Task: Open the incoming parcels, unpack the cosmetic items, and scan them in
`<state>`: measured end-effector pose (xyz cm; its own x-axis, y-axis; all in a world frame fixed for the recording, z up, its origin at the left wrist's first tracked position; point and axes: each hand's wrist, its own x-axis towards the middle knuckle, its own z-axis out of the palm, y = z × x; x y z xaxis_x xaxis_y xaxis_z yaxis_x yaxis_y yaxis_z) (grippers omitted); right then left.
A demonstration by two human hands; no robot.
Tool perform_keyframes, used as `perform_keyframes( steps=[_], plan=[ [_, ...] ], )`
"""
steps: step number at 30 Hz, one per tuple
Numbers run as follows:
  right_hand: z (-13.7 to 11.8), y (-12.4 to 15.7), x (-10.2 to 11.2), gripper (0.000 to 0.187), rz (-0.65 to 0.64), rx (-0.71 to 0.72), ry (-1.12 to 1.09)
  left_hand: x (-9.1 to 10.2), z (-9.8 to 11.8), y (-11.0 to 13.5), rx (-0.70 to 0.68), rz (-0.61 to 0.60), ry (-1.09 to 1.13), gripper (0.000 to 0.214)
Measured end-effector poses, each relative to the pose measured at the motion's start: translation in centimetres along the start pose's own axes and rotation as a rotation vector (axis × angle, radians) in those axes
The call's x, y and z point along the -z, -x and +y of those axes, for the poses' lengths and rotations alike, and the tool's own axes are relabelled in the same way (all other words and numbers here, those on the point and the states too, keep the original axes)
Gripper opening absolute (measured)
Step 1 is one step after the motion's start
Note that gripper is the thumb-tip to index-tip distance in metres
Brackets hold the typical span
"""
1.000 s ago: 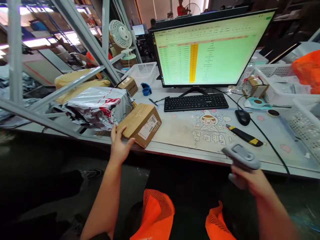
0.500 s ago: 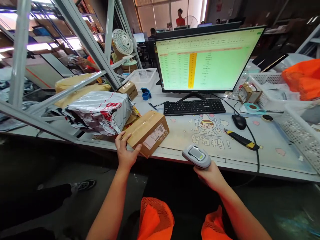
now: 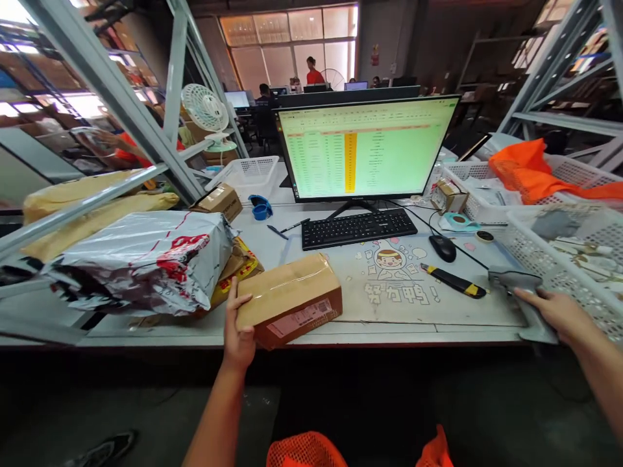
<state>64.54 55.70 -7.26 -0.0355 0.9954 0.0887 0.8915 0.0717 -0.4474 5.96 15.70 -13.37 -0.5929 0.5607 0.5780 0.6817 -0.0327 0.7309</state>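
My left hand point(image 3: 238, 334) grips the left end of a brown cardboard box point(image 3: 287, 285), thumb on the near side and fingers over the top. A shipping label point(image 3: 304, 318) shows on the box's front face. The box sits at the desk's front edge, slightly tilted. At the far right, my right hand point(image 3: 559, 314) is closed around a grey barcode scanner point(image 3: 516, 279). The scanner stands low at the desk's front edge, its handle downward; part of the handle is hidden by my fingers. A black and yellow utility knife point(image 3: 455, 280) lies just left of the scanner.
A silver plastic-wrapped parcel point(image 3: 146, 259) lies left of the box. Behind are a keyboard point(image 3: 357, 228), mouse point(image 3: 442, 248) and monitor point(image 3: 370, 155). White baskets point(image 3: 530, 240) line the right side. A metal frame point(image 3: 121, 97) slants across the left; people are in the background.
My right hand has carried the scanner from the desk's front middle to the far right, down to the desk edge. My left hand stays on the box, which has turned slightly. The view has shifted.
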Motion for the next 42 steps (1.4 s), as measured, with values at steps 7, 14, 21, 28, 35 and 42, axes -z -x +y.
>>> perform_keyframes(
  steps=[7,14,21,28,35,42],
  plan=[
    [-14.7,0.9,-4.4,0.05,0.009,0.168,0.314,-1.2,0.1,-0.6,0.272,0.295,0.004,0.04],
    [-29.2,-4.3,-17.4,0.054,-0.18,0.532,0.259,-2.0,-0.6,-1.3,0.198,0.39,0.006,0.045],
    [-32.0,-5.5,-19.5,0.051,-0.119,0.519,0.334,-1.6,-0.6,-0.7,0.268,0.354,-0.03,0.043],
    [-24.9,-2.0,-12.9,0.057,-0.137,0.513,0.374,-2.8,-3.0,-2.5,0.285,0.376,0.058,0.05],
    [-10.2,3.8,-8.7,0.056,-0.085,0.351,0.568,-7.6,-0.5,-5.3,0.242,0.336,-0.084,0.057],
    [-12.3,9.4,-8.6,0.053,0.1,0.695,0.05,-6.9,8.4,1.1,-0.485,0.05,-0.139,0.046]
  ],
)
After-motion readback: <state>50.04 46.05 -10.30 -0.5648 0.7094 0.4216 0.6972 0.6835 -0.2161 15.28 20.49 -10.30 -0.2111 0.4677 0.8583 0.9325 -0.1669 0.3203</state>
